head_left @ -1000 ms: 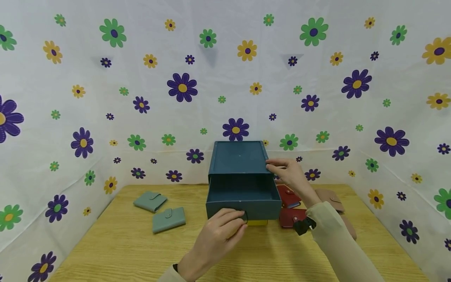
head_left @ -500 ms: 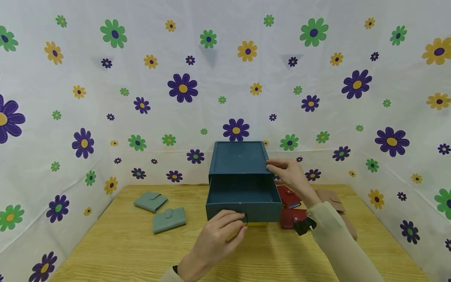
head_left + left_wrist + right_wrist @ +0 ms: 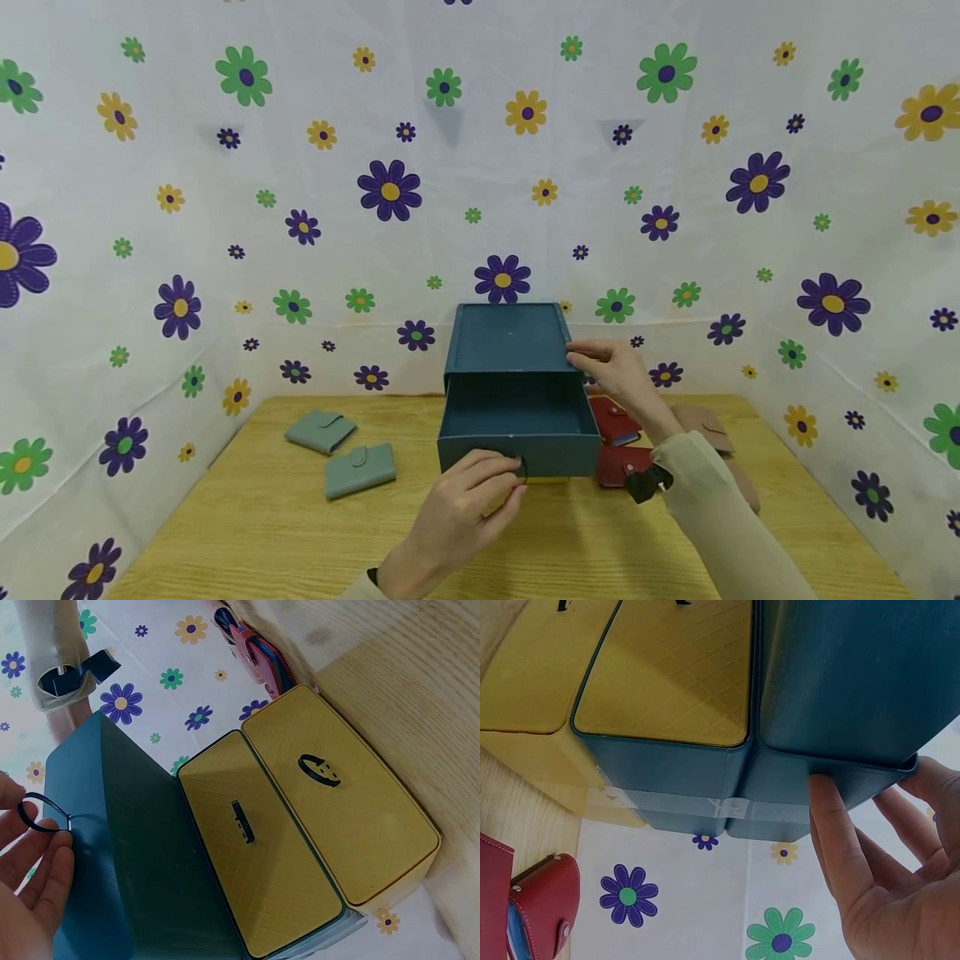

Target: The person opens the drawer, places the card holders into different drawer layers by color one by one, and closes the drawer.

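Teal top drawer (image 3: 561, 456) — pulled out, black loop (image 3: 49, 801) on front.

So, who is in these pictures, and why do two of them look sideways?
These are one person's two bare hands, no robot. The widest picture comes from a camera on the person's head, looking forward and down. The other two come from cameras on the wrists, so things look tipped over. The left hand holds a dark loop on the blue drawer, which is open. The right hand touches the cabinet near its top edge. Below the blue drawer are two yellow drawer fronts. On the wooden table lie green cases, red cases and tan cases, like little wallets.
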{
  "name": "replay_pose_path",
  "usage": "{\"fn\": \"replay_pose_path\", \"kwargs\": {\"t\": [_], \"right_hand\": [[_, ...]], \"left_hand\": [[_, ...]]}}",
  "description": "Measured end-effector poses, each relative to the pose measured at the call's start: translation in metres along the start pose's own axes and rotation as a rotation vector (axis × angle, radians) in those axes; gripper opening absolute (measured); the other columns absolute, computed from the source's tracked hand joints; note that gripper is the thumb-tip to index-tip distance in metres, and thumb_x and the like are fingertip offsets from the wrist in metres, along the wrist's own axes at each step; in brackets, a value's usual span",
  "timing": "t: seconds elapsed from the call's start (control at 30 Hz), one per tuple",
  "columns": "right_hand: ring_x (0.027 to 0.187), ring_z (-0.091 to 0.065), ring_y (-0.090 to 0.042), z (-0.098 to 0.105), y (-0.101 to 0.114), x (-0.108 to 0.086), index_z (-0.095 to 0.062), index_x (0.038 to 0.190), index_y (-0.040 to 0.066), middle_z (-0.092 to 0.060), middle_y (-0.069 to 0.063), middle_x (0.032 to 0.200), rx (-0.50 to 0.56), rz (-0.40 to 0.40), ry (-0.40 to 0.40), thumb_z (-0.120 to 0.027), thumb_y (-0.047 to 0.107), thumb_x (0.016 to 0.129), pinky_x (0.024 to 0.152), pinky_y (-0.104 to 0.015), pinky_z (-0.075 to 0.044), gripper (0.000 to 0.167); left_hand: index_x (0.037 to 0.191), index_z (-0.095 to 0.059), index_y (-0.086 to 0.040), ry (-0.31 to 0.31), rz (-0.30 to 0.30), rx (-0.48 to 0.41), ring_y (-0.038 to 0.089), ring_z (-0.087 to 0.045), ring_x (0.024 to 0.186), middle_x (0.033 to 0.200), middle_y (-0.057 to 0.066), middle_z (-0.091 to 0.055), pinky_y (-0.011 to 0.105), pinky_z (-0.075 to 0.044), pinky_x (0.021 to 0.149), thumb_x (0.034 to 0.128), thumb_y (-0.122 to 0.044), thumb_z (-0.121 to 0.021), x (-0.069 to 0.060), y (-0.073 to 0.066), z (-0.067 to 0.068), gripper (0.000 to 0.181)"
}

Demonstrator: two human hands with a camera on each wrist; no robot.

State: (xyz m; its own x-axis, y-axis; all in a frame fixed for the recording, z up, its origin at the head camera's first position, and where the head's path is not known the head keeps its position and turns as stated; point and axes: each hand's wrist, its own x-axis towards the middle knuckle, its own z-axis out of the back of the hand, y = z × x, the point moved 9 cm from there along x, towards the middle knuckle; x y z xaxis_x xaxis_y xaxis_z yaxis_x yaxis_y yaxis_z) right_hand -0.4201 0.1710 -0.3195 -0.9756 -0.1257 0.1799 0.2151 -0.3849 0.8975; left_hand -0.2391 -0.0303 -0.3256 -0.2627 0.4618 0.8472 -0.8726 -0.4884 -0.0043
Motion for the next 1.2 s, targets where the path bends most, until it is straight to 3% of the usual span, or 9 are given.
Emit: {"fn": "replay_pose_path", "kwargs": {"t": [0.23, 0.87, 1.2], "right_hand": [[0.120, -0.060, -0.038, 0.000, -0.001, -0.001, -0.062, 0.133, 0.010, -0.060, -0.018, 0.135, 0.004, -0.003, 0.002, -0.061, 0.029, 0.097, 0.081, -0.044, -0.058, 0.041], [0.119, -0.061, -0.039, 0.001, -0.001, -0.001, -0.062, 0.133, 0.010, -0.060, -0.018, 0.135, -0.004, -0.015, -0.010, -0.061, 0.028, 0.097, 0.081, -0.044, -0.058, 0.040], [0.121, -0.059, -0.040, 0.000, 0.000, -0.001, -0.061, 0.133, 0.009, -0.059, -0.019, 0.136, 0.000, -0.019, -0.004, -0.060, 0.026, 0.097, 0.082, -0.045, -0.057, 0.040]], "left_hand": [[0.085, -0.076, -0.014, -0.003, 0.002, 0.003, 0.011, -0.067, 0.091, 0.096, -0.002, -0.075, 0.021, -0.055, 0.083, 0.0912, -0.019, -0.068, -0.001, 0.000, 0.000, 0.011], [0.087, -0.076, -0.015, -0.011, 0.018, -0.007, 0.011, -0.067, 0.091, 0.095, -0.002, -0.075, 0.023, -0.055, 0.084, 0.0829, -0.013, -0.076, 0.000, 0.001, 0.002, 0.005], [0.087, -0.075, -0.011, -0.105, 0.018, -0.032, 0.010, -0.065, 0.084, 0.089, -0.001, -0.073, 0.020, -0.055, 0.076, 0.0895, -0.013, -0.068, -0.001, 0.006, 0.017, 0.007]]}}
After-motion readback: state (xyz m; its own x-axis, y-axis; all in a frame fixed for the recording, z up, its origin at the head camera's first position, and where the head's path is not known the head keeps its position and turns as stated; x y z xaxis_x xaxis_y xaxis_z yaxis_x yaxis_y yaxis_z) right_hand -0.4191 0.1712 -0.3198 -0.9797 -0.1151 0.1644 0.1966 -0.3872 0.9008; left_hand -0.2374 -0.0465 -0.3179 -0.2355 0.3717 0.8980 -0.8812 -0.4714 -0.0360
